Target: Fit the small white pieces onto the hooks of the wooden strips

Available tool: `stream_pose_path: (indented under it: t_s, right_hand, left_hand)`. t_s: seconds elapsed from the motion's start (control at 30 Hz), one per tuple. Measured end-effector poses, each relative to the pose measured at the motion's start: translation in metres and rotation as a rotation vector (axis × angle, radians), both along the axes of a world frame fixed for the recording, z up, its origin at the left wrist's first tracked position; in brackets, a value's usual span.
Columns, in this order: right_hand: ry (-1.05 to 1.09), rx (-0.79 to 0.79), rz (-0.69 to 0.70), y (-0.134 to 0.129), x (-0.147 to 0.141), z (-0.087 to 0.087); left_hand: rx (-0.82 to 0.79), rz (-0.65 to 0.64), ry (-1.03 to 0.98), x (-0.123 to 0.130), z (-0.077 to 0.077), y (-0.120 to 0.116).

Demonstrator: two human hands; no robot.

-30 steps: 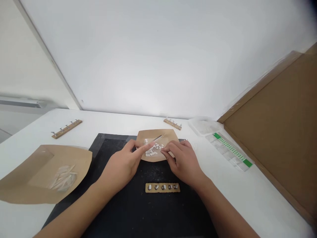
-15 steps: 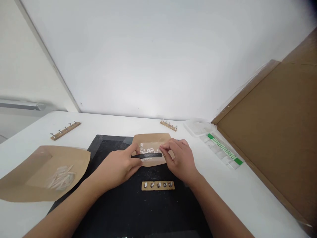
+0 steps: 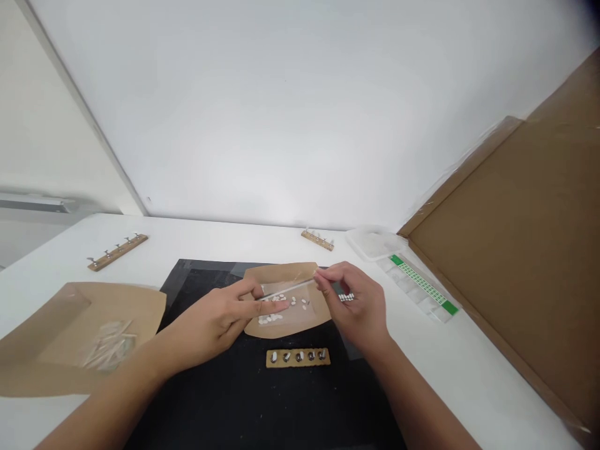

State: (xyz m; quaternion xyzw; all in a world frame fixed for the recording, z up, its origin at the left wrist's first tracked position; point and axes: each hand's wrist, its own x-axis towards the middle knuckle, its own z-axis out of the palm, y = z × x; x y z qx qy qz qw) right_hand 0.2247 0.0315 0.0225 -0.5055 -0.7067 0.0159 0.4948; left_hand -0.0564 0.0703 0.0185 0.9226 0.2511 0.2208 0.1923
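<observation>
My left hand (image 3: 225, 315) is closed on a thin straight strip, seen edge-on and looking like a nail file (image 3: 288, 290), with the index finger stretched along it. At the far end of the file, my right hand (image 3: 354, 300) pinches thumb and forefinger together; whatever is between them is too small to make out. Beneath both hands lies a brown paper tray (image 3: 281, 273) with small white oval pieces (image 3: 270, 319), like false nail tips. Closer to me, a wooden strip (image 3: 299, 358) carries several round metal holders with white tips on them.
A black mat (image 3: 234, 400) lies under the work. At left is a larger brown paper tray (image 3: 56, 312) of thin clear-wrapped sticks. Two more holder strips (image 3: 117, 252) (image 3: 317, 239) stand at the back. A clear case with a green label (image 3: 424, 284) and a cardboard panel (image 3: 510, 250) are at right.
The file has turned from its dark flat face to its edge and slants up to the right. My left index finger has stretched out, and my right hand has shifted slightly right.
</observation>
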Motion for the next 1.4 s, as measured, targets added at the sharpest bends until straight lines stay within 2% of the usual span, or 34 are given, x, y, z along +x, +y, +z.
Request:
stream_pose_path:
  t_s: [0.07, 0.23, 0.43, 0.67, 0.87, 0.97, 1.13, 1.27, 1.4]
  right_hand:
    - [0.051, -0.022, -0.032, -0.002, 0.001, 0.002]
    - [0.118, -0.117, 0.088, -0.006, -0.010, -0.003]
    - [0.097, -0.113, 0.183, -0.011, -0.023, -0.004]
    - [0.001, -0.086, 0.100, -0.009, -0.021, -0.006]
    - [-0.339, 0.084, -0.054, -0.003, -0.030, -0.016]
    - [-0.440, 0.076, -0.025, -0.002, -0.034, -0.017]
    - [-0.373, 0.047, -0.037, 0.000, -0.033, -0.010]
    - [-0.384, 0.004, 0.022, -0.001, -0.034, -0.008]
    - [-0.308, -0.001, -0.031, -0.001, -0.037, -0.008]
  left_hand:
    - [-0.028, 0.004, -0.028, 0.003, 0.001, -0.002]
    - [-0.153, 0.225, -0.101, 0.016, -0.003, -0.009]
    - [-0.135, 0.125, -0.195, 0.028, -0.006, -0.018]
    - [-0.285, 0.208, -0.361, 0.037, -0.008, -0.028]
    - [-0.236, 0.306, -0.430, 0.044, -0.009, -0.035]
    - [-0.122, 0.339, -0.424, 0.046, -0.008, -0.038]
    - [0.036, 0.361, -0.390, 0.046, -0.007, -0.041]
    - [0.105, 0.370, -0.349, 0.044, -0.008, -0.043]
    - [0.197, 0.393, -0.326, 0.042, -0.010, -0.043]
